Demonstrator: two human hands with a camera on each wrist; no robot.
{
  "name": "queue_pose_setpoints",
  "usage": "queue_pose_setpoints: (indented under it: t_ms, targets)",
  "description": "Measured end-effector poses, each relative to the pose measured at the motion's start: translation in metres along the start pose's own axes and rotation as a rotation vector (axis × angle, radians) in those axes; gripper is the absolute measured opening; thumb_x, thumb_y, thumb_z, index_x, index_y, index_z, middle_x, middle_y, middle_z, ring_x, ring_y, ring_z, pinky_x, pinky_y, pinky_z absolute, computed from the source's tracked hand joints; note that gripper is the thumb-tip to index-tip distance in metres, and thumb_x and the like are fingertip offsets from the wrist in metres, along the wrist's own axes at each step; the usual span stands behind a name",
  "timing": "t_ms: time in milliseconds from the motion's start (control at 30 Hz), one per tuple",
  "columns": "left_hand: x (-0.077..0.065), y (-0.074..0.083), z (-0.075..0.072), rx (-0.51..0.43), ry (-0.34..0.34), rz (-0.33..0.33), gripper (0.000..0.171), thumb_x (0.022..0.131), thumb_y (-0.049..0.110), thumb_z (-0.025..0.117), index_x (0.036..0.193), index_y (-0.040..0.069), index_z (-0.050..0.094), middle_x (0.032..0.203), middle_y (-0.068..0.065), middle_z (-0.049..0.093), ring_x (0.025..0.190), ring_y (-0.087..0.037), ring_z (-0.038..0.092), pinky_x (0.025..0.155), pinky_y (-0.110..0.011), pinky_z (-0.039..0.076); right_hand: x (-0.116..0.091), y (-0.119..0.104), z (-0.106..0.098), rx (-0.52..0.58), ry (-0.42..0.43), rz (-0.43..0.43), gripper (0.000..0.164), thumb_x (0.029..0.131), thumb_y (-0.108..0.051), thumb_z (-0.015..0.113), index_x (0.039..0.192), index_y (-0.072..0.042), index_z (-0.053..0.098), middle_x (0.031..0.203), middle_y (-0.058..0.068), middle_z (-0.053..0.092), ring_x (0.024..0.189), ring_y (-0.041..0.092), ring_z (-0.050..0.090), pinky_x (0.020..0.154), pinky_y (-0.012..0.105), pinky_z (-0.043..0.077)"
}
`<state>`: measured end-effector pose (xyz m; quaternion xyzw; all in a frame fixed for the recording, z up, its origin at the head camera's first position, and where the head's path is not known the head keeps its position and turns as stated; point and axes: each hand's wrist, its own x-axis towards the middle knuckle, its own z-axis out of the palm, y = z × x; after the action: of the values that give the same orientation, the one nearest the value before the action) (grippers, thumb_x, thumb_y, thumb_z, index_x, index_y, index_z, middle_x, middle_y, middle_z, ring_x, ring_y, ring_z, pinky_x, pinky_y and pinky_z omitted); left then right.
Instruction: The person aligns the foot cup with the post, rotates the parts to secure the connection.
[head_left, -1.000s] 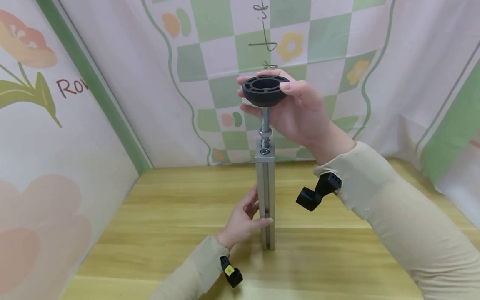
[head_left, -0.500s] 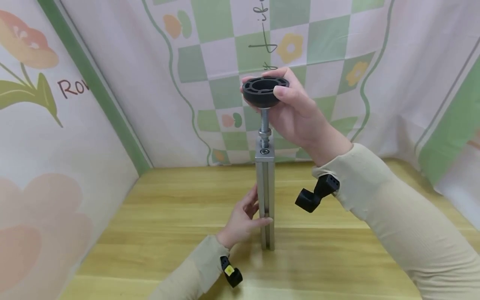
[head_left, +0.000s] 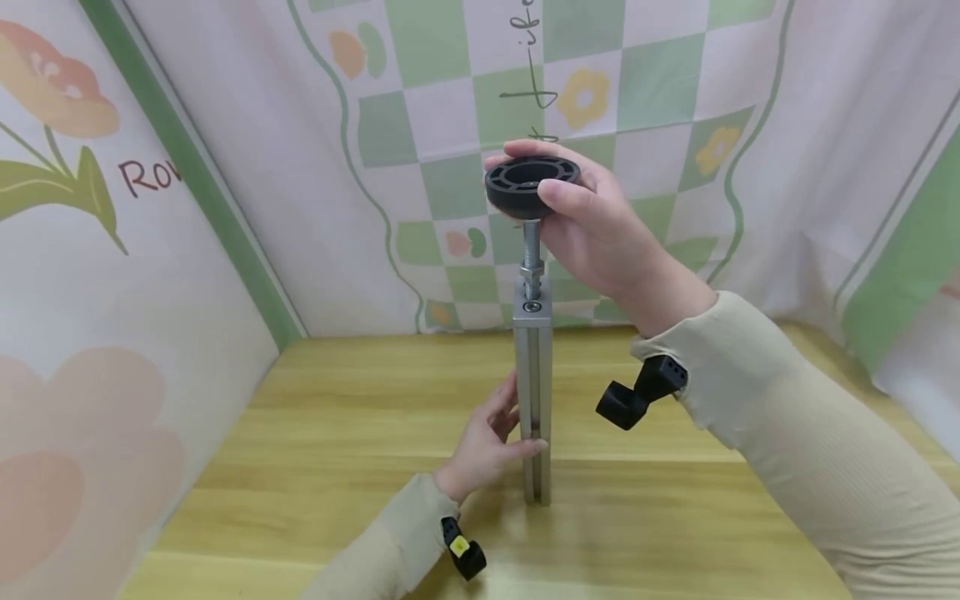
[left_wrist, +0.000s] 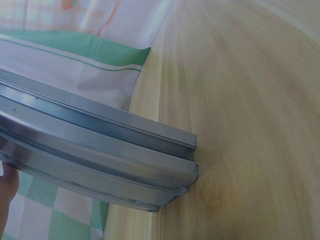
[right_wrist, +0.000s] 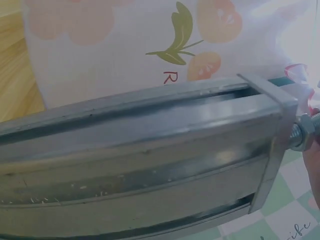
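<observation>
A grooved aluminium profile [head_left: 534, 375] stands upright on the wooden table, its lower end on the boards in the left wrist view. My left hand [head_left: 480, 450] grips it low down, thumb across the near face. An end plate [head_left: 532, 317] caps the top, fixed with a screw. Out of it rises a threaded rod [head_left: 532, 242] carrying a hex nut [right_wrist: 304, 131], which sits a little above the plate. On the rod's top is a black round levelling foot [head_left: 513, 200], hollow side up. My right hand [head_left: 603, 225] grips its rim, thumb in front and fingers behind, partly hidden.
The wooden table [head_left: 315, 417] runs back to a checked green and white curtain [head_left: 442, 117]. Another printed curtain [head_left: 90, 317] closes off the left side. Black camera mounts [head_left: 637, 392] stick out from both sleeves.
My right thumb has slid leftward along the front of the foot's rim, and the spread fingers behind have closed round it. The left hand and the profile hold their place.
</observation>
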<state>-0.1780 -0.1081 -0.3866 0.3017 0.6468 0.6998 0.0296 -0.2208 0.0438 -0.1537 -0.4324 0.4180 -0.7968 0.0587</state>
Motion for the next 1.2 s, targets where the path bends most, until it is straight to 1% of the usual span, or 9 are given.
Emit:
queue_pose_setpoints:
  t_ms: [133, 233, 333, 433, 700, 933, 1000, 1067, 1200]
  targets:
    - [-0.0006, 0.0001, 0.0004, 0.003, 0.006, 0.000, 0.089, 0.080, -0.011, 0.065, 0.152, 0.011, 0.016, 0.158, -0.004, 0.017, 0.137, -0.023, 0.033, 0.114, -0.036, 0.027, -0.0014, -0.0006, -0.0058, 0.053, -0.068, 0.002, 0.044, 0.083, -0.019, 0.069, 0.119, 0.001, 0.055, 0.122, 0.019, 0.055, 0.112, 0.028, 0.051, 0.097, 0.031, 0.044]
    - [-0.0006, 0.0001, 0.0009, 0.001, 0.006, 0.006, 0.089, 0.080, -0.011, 0.065, 0.152, 0.010, 0.016, 0.158, -0.004, 0.016, 0.138, -0.024, 0.032, 0.114, -0.039, 0.027, -0.0023, -0.0017, -0.0077, 0.125, -0.117, 0.008, 0.038, 0.087, -0.023, 0.060, 0.117, -0.001, 0.058, 0.122, 0.019, 0.053, 0.113, 0.030, 0.049, 0.100, 0.034, 0.042]
    - [-0.0008, -0.0001, 0.0012, 0.002, 0.002, 0.008, 0.090, 0.080, -0.012, 0.065, 0.152, 0.010, 0.016, 0.158, -0.004, 0.017, 0.138, -0.022, 0.033, 0.114, -0.040, 0.027, -0.0036, -0.0032, -0.0078, 0.187, -0.138, 0.024, 0.037, 0.086, -0.019, 0.049, 0.117, 0.001, 0.058, 0.122, 0.020, 0.052, 0.113, 0.032, 0.047, 0.100, 0.036, 0.040]
    - [-0.0005, -0.0004, 0.0018, 0.002, 0.002, 0.013, 0.090, 0.079, -0.012, 0.064, 0.152, 0.011, 0.017, 0.158, -0.004, 0.017, 0.137, -0.019, 0.034, 0.114, -0.040, 0.027, -0.0039, -0.0040, -0.0071, 0.205, -0.136, 0.028, 0.038, 0.084, -0.016, 0.048, 0.116, 0.002, 0.058, 0.122, 0.020, 0.053, 0.112, 0.033, 0.047, 0.100, 0.036, 0.041]
    - [-0.0009, -0.0001, 0.0013, 0.005, 0.009, 0.012, 0.089, 0.079, -0.011, 0.065, 0.151, 0.009, 0.018, 0.158, -0.004, 0.017, 0.138, -0.021, 0.032, 0.113, -0.043, 0.027, -0.0054, -0.0032, -0.0078, 0.101, -0.096, 0.020, 0.032, 0.090, -0.016, 0.052, 0.118, -0.002, 0.054, 0.120, 0.018, 0.050, 0.108, 0.026, 0.054, 0.096, 0.031, 0.046]
    - [0.0002, 0.0006, -0.0005, 0.005, 0.003, 0.017, 0.088, 0.080, -0.011, 0.065, 0.151, 0.008, 0.016, 0.159, -0.005, 0.016, 0.139, -0.019, 0.029, 0.113, -0.041, 0.027, -0.0054, 0.0001, -0.0062, 0.084, 0.014, -0.015, 0.034, 0.084, -0.014, 0.067, 0.113, -0.004, 0.052, 0.118, 0.017, 0.047, 0.105, 0.022, 0.054, 0.088, 0.025, 0.048]
    - [0.0009, 0.0008, -0.0013, 0.002, 0.004, 0.028, 0.088, 0.080, -0.012, 0.065, 0.151, 0.006, 0.016, 0.159, -0.007, 0.015, 0.139, -0.018, 0.029, 0.113, -0.039, 0.028, -0.0046, 0.0011, -0.0066, 0.095, 0.010, -0.032, 0.036, 0.082, -0.014, 0.070, 0.111, -0.006, 0.050, 0.117, 0.016, 0.047, 0.104, 0.022, 0.055, 0.088, 0.026, 0.048]
    - [0.0010, 0.0010, -0.0021, 0.003, 0.005, 0.036, 0.089, 0.080, -0.012, 0.065, 0.151, 0.006, 0.015, 0.158, -0.008, 0.015, 0.139, -0.017, 0.029, 0.113, -0.037, 0.029, -0.0044, 0.0021, -0.0071, 0.100, -0.021, -0.048, 0.035, 0.084, -0.018, 0.069, 0.111, -0.008, 0.048, 0.116, 0.015, 0.047, 0.103, 0.023, 0.055, 0.089, 0.028, 0.047]
    - [0.0006, 0.0012, -0.0022, 0.007, 0.004, 0.041, 0.090, 0.079, -0.013, 0.064, 0.151, 0.007, 0.015, 0.158, -0.008, 0.017, 0.139, -0.017, 0.031, 0.112, -0.035, 0.030, -0.0055, 0.0022, -0.0090, 0.116, -0.085, -0.049, 0.025, 0.092, -0.024, 0.055, 0.111, -0.011, 0.048, 0.114, 0.013, 0.050, 0.100, 0.024, 0.057, 0.089, 0.029, 0.047]
